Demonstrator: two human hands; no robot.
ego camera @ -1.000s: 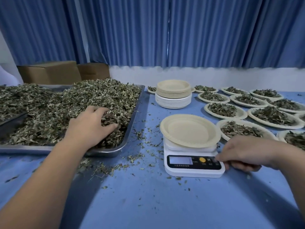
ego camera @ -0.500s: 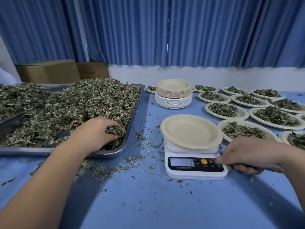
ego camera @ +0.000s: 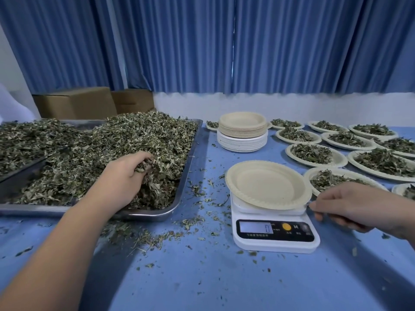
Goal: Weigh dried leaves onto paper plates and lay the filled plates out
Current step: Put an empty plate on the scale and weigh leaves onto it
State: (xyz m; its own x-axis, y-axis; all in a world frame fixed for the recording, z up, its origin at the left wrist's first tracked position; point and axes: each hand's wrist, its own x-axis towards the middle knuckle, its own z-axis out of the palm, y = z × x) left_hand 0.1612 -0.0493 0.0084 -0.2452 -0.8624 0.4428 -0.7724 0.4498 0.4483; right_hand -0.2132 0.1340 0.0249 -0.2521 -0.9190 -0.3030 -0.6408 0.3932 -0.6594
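**Weighing station, head view.** The table (ego camera: 202, 283) carries everything, and loose crumbs lie on it left of the scale (ego camera: 276, 242) and in front of it. The tray (ego camera: 146, 215), well to the scale's left, is heaped with dried leaves (ego camera: 134, 142). Filled plates (ego camera: 340, 158) lie in rows to the scale's right and behind it. A stack of spare plates (ego camera: 242, 135) stands directly behind it. The display (ego camera: 256, 227) reads zero under an empty plate (ego camera: 265, 187), which overhangs the platform all round.

**Risks, as judged from here.**
- A full handful carried from tray to scale is likely to shed more crumbs on the way. Bits that land on the scale's body rather than in the plate would not count in the portion.
- Leaves dropped onto the overhanging rim could tip or slide the light plate.
- Any pressure from your right fingers on the platform or the plate rim would falsify the reading.
- One large handful may overshoot the target weight.

**Grips.**
- Your left grip (ego camera: 121, 178) is buried in the heap at the tray's end nearest the scale. Its fingers are curled round a bunch of leaves.
- Your right grip (ego camera: 343, 203) sits just right of the scale, loosely curled and holding nothing visible. Its fingertips (ego camera: 312, 206) are at the platform's edge, and contact cannot be confirmed.
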